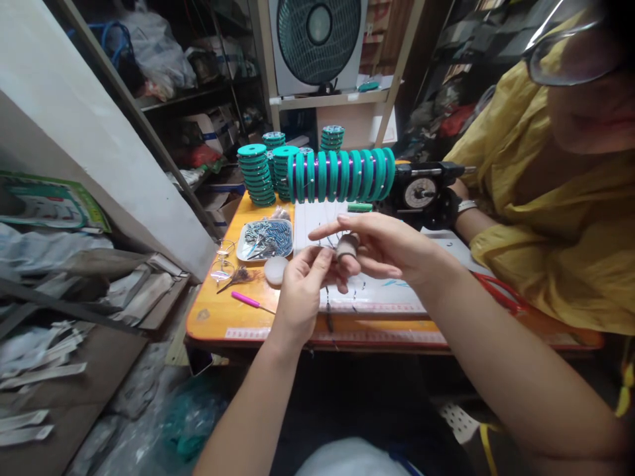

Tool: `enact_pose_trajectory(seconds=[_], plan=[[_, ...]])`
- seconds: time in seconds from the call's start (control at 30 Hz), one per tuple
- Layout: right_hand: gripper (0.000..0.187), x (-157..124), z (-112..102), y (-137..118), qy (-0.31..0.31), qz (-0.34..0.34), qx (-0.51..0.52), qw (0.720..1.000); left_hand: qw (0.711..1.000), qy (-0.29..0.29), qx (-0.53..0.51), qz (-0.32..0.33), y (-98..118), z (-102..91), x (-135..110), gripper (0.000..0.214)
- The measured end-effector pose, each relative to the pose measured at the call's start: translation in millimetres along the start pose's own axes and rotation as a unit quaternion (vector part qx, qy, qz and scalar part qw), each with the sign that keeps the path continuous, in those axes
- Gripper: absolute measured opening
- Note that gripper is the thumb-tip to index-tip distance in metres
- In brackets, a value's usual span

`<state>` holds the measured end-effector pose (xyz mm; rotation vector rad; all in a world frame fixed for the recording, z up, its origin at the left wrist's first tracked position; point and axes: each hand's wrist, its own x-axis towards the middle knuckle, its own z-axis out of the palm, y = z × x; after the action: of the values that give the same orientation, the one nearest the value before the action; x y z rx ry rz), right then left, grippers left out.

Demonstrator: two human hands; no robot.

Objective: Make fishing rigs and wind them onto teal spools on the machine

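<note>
My left hand (pixel 303 288) is raised over the near edge of the orange table (pixel 213 311), fingers pinched together on a thin dark line that hangs down from them. My right hand (pixel 377 246) crosses in from the right, fingers partly stretched out, with a brown finger guard (pixel 346 246) on one finger that meets my left fingertips. Whether the right fingers grip the line is hard to see. Under both hands lies a white work sheet (pixel 317 228). Behind them a row of teal spools (pixel 341 175) sits on a winding machine (pixel 421 192).
A tray of small metal parts (pixel 265 239), a white round pad (pixel 275 270), a pink-handled tool (pixel 251 302) and stacks of teal spools (pixel 256 173) are on the table's left. A person in yellow (pixel 555 218) sits at the right. Shelves, a fan (pixel 317 39) and clutter surround the table.
</note>
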<state>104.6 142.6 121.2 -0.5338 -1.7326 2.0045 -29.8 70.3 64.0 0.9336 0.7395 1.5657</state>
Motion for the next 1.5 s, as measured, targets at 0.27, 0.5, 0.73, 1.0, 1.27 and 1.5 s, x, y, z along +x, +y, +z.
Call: enact_pose_trajectory(seconds=[0.27, 0.5, 0.73, 1.0, 1.27, 1.5], plan=[[0.049, 20, 14, 4, 0.075, 0.060, 0.274, 0.957, 1.000, -0.017, 0.000, -0.012, 1, 0.9, -5, 0.022], [0.044, 24, 23, 3, 0.146, 0.061, 0.273, 0.949, 0.996, 0.007, -0.016, -0.085, 0, -2.7, -28, 0.022], [0.043, 23, 23, 4, 0.131, 0.047, 0.261, 0.955, 0.990, 0.015, -0.062, -0.129, -4, -1.1, -54, 0.022], [0.040, 24, 20, 9, 0.110, 0.040, 0.257, 0.959, 0.987, 0.028, -0.082, -0.135, -9, 2.9, -63, 0.024], [0.041, 23, 21, 8, 0.127, 0.048, 0.265, 0.955, 0.987, 0.029, -0.083, -0.134, -15, 1.4, -65, 0.022], [0.039, 21, 17, 11, 0.099, 0.029, 0.258, 0.961, 0.985, 0.040, -0.109, -0.131, -14, -3.0, -67, 0.021]])
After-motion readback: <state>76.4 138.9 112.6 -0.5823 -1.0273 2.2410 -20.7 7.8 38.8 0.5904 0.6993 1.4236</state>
